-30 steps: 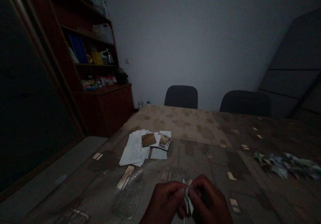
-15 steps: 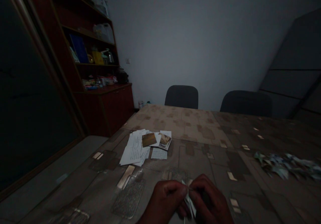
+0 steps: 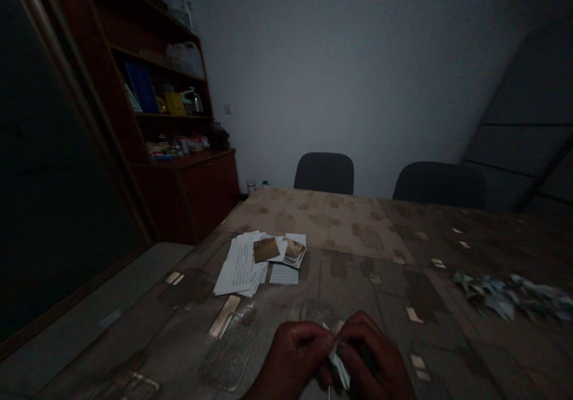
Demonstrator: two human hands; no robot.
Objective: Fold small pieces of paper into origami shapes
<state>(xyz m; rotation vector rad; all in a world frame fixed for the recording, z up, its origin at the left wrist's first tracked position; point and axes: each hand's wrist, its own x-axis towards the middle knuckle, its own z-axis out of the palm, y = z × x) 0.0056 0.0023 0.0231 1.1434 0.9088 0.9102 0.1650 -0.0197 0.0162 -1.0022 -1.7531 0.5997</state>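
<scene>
Bare left hand [image 3: 298, 355] and right hand [image 3: 373, 358] work close together at the near edge of a worktop [image 3: 340, 224], both pinching a folded strip of pale paper [image 3: 339, 365] between them. The strip stands roughly upright with its lower end tilted toward the right hand, and a thin white stem [image 3: 329, 393] shows below the grip. The fingers curl inward, and the hands hide most of the fold.

At 11 o'clock from the hands, sheets of handwritten paper [image 3: 237, 267] lie fanned out on the patterned cloth, with two photo cards [image 3: 266, 249] [image 3: 294, 252] resting on top and a small written note [image 3: 283, 274] just beside them. At 2 o'clock, well apart from the hands, lies a loose heap of small crumpled pale pieces [image 3: 505, 294], too blurred to identify.

Two dark chairs [image 3: 323, 173] [image 3: 440, 185] stand beyond the far edge of the worktop at 12 and 1 o'clock. A dark wooden cabinet [image 3: 188, 197] stands at 11 o'clock against the wall, its shelves holding a blue book [image 3: 141, 88] and a yellow box [image 3: 174, 104].
</scene>
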